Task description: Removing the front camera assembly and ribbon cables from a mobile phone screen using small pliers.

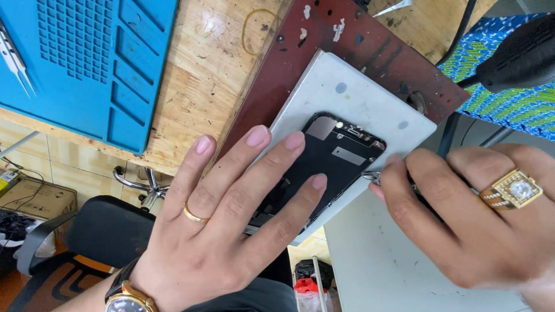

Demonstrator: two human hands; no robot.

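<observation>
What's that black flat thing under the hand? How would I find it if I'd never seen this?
Start at the wooden workbench and find the dark red board lying across it, then the pale grey plate on that board. The black phone screen panel lies flat on the plate, pressed down by the left hand. It is the only glossy black rectangle there, with rounded corners and small metal parts along its top edge.

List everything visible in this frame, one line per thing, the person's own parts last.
Phone screen: 1, black, on white plate, under left fingers.
White plate: 1, on maroon board.
Maroon board: 1, on bench.
Bench: 1, wooden.
Mat: 1, blue, top left.
Tweezers: 1, silver, on mat.
Metal tool: 1, pinched by right hand at screen's edge.
Chair: 1, black, below bench.
Watch: 1, left wrist.
Rings: gold band left, stone ring right.
Left hand; right hand.
</observation>
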